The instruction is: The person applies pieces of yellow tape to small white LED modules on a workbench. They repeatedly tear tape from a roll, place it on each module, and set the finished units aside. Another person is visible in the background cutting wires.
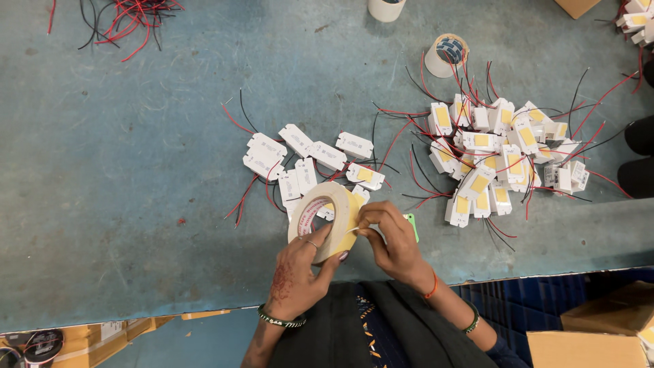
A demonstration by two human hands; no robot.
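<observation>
left hand (298, 269) grips a cream roll of paper masking tape (325, 219) upright over the near edge of the worn blue bench (136, 191), fingers curled through the core. right hand (392, 242) pinches the tape's loose end at the roll's side, fingers narrow. the roll looks light and stiff; the strip thin, tearable, best taken by its edge. small white rectangular modules with red and black wires (300, 160) lie just beyond.

Both hands (340, 252) hold a tape roll (325, 219) over white modules (300, 160)
</observation>
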